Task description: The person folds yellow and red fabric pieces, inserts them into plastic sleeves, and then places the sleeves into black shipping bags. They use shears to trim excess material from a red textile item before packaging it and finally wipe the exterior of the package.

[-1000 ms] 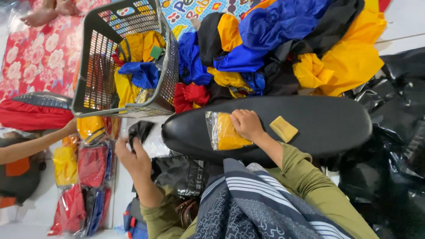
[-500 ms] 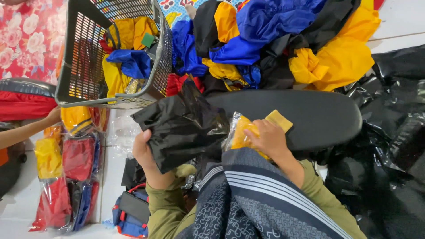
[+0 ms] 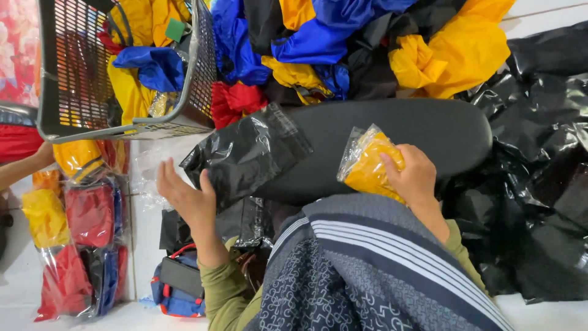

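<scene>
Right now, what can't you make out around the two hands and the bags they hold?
- Head view: the left hand hides part of the black plastic bag; its contents can't be seen.
- The right hand covers one end of the clear packet of yellow fabric.
- The basket is cut off by the top edge.

One head-worn camera, looking down

It sat close above the person's lap, faced down over the black surface (image 3: 392,141) toward the clothes pile (image 3: 343,43) and basket (image 3: 122,67), and appeared turned sideways; no second view shared the scene.
</scene>
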